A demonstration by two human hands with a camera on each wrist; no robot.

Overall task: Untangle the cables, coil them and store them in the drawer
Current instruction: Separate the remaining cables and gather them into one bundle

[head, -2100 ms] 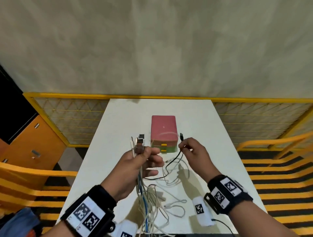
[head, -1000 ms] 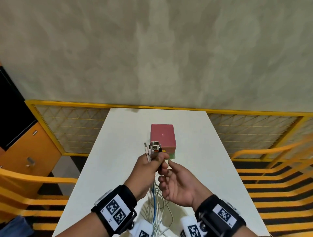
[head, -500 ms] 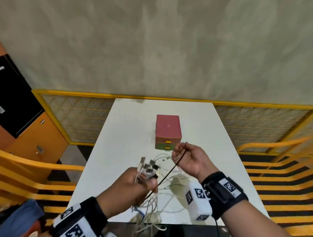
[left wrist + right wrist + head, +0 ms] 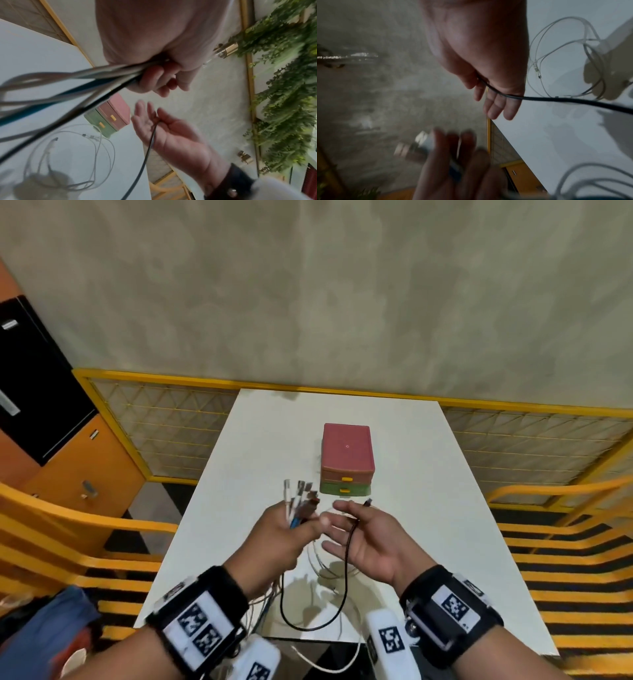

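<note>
My left hand (image 4: 284,532) grips a bundle of white, blue and black cables (image 4: 298,501) just below their plugs, which stick up above the fist. The bundle trails out under the fist (image 4: 85,75) toward the table. My right hand (image 4: 363,535) is palm up right beside it, fingers straight. Its thumb pinches a black cable (image 4: 347,553) near the small plug. That cable (image 4: 556,99) hangs in a loop past the table's near edge. The small drawer box (image 4: 346,460), pink above and green below, stands behind the hands with both drawers shut.
Loose white cables (image 4: 68,148) lie tangled on the white table (image 4: 428,508) under my hands. A yellow mesh railing (image 4: 164,422) runs behind the table, with yellow barriers on both sides. An orange cabinet (image 4: 85,467) stands at the left.
My left hand has lifted the bundle up toward the box. My right hand, earlier drawing the black cable out to the right, has turned palm up and come close to the left.
</note>
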